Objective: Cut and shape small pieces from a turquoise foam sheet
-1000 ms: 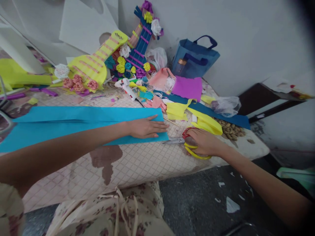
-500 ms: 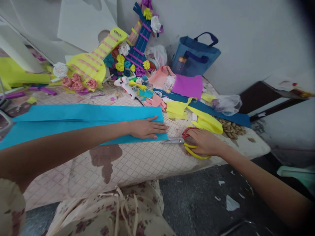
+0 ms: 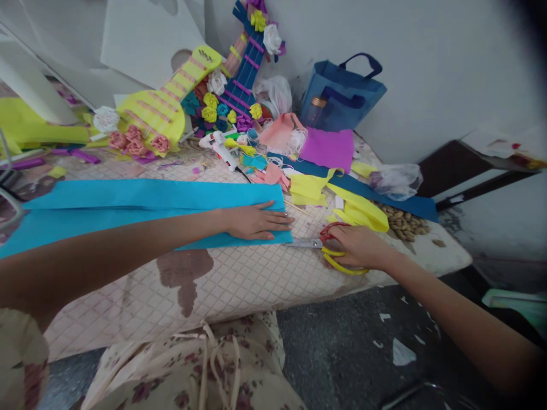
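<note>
A long strip of folded blue crepe paper (image 3: 171,196) lies across the table. My left hand (image 3: 256,221) rests flat on its right end, fingers stretched out toward the right. In my right hand (image 3: 359,246) is a pair of scissors (image 3: 310,243) with red and yellow handles, the fingers wrapped through the loops. The blades point left and their tips touch the lower right corner of the blue paper. Whether the tips lie over or under the paper is hard to see.
Behind the paper lie a white glue gun (image 3: 220,149), yellow paper scraps (image 3: 307,188) and a purple piece (image 3: 327,149). A yellow paper guitar (image 3: 154,114) and a blue paper guitar (image 3: 245,74) lean at the back, near a blue bag (image 3: 342,94). Peanuts (image 3: 404,222) lie at right.
The scissors have shifted slightly right and their blades have closed together. My left hand stays in place on the blue paper.
</note>
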A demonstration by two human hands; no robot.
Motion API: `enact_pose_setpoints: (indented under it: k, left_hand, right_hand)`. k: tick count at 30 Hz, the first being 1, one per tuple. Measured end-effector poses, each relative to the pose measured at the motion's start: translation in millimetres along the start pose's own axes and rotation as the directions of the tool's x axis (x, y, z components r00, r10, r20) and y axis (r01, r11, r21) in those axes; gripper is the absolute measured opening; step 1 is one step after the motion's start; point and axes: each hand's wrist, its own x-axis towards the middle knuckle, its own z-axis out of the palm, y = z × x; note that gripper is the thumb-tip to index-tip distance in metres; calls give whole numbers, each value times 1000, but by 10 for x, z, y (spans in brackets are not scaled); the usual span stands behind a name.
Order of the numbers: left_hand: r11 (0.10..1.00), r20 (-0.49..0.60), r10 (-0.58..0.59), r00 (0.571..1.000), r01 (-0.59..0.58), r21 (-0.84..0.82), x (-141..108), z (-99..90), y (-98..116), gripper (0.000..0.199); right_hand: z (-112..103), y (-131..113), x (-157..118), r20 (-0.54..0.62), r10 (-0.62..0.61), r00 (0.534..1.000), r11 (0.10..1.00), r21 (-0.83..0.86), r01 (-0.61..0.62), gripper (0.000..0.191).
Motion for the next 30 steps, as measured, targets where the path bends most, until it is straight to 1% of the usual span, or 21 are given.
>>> enact_pose_setpoints:
  k: [4,8,12,17,19,23,27,30]
  left_hand:
    - [1000,-32,12,999,-12,-8,-4,3,-4,51]
    - [999,-61,28,998,-29,-30,-5,2,-3,50]
    - [999,-47,-8,999,5,-54,1,5,-7,50]
    - [998,-75,40,996,-43,-38,5,21,-22,51]
    - [999,-71,42,997,-44,-28,3,22,-20,51]
    - [1000,-23,10,1000,-10,-21,3,13,-13,52]
    - [1000,-5,-3,1000,3,-18,3,14,-18,52]
    - [1000,-10,8,1000,-8,0,-1,22,-27,52]
  right_hand:
    - [7,19,-11,-16,-6,1000,1000,-9,6,33]
    - [3,24,-22,-38,14,999,999,-30,-15,29]
    - [-19,29,-22,-47,3,999,1000,6,-2,30]
    - [-43,12,-1,-26,-22,999,998,66,23,32]
    - [-46,-8,12,-36,-15,999,996,83,18,32]
    - [-49,-47,53,-52,-18,998,993,116,24,35]
    - [-48,-65,93,-55,-50,997,994,93,55,38]
    - [-47,-61,94,-39,-40,998,997,72,42,38]
